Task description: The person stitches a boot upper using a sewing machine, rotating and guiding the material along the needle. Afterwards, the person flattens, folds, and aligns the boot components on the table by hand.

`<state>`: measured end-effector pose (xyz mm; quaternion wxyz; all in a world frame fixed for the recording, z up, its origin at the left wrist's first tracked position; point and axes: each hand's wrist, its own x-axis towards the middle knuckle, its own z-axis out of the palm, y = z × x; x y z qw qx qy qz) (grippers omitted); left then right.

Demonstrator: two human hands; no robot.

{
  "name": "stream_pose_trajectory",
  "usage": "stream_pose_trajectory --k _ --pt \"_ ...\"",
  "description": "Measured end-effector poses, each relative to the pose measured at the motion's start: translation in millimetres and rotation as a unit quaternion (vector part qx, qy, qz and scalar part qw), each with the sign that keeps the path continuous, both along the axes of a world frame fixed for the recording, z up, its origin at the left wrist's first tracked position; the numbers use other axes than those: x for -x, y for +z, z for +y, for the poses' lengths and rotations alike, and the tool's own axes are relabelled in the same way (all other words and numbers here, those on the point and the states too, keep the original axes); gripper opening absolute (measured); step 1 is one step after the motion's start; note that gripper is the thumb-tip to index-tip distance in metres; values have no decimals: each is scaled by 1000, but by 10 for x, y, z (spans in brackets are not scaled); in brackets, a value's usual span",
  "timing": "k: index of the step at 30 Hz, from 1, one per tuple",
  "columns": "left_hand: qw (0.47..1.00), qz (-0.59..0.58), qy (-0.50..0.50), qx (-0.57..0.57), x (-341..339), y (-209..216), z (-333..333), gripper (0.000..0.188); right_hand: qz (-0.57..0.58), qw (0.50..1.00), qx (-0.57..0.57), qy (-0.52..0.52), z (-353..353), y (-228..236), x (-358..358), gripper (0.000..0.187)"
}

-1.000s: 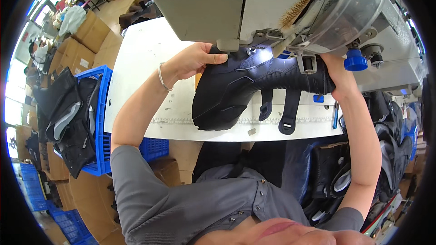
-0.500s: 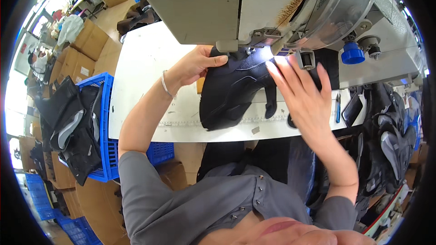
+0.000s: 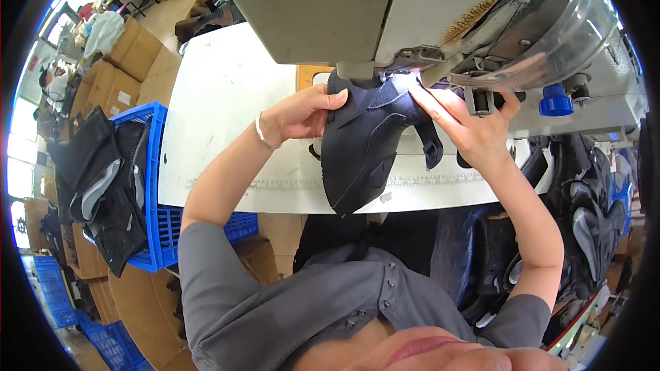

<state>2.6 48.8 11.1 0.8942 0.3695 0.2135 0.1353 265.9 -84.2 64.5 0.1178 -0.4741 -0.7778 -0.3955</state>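
The black padded piece (image 3: 359,151) lies on the white worktop (image 3: 220,110), its upper part lit beneath the head of the sewing machine (image 3: 309,7) and its tapered end reaching the front edge. Our left hand (image 3: 302,113) has its grip pinched on the piece's left edge, thumb on top. Our right hand (image 3: 474,130) stretches its fingers to the right side of the lit area; whether its grip closes on anything, we cannot tell. To steady the piece well, we judge, we should hold the layer flat between both hands, guide without tugging, leave fingertips clear of the spot below the head, and stop the strap (image 3: 431,148) slipping underneath. Counting, we have one piece in hand, one sewing machine, one blue knob (image 3: 555,102) and one bracelet; one strap shows plainly. One blue crate (image 3: 158,151) stands just left of the worktop; its overlapping black pieces (image 3: 89,144) we cannot count.
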Motion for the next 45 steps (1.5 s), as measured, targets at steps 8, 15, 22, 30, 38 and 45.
stream_pose_trajectory --k 8,15,22,30,38,45 --pt "981 104 119 -115 -33 262 -271 35 -90 990 -12 109 157 193 -144 39" --pt "919 186 162 -308 -92 360 -453 33 -134 984 23 119 382 -58 -336 34" --pt "911 155 209 -319 -150 240 -601 32 123 952 250 126 368 132 -355 26" --pt "926 82 295 -221 -293 94 -712 29 174 962 209 18 187 116 -346 2" --pt "976 -21 215 -39 -219 38 -718 36 879 440 174 55 -297 -767 467 55" --pt "970 -30 239 -17 -262 80 -692 33 888 360 260 125 353 -905 353 47"
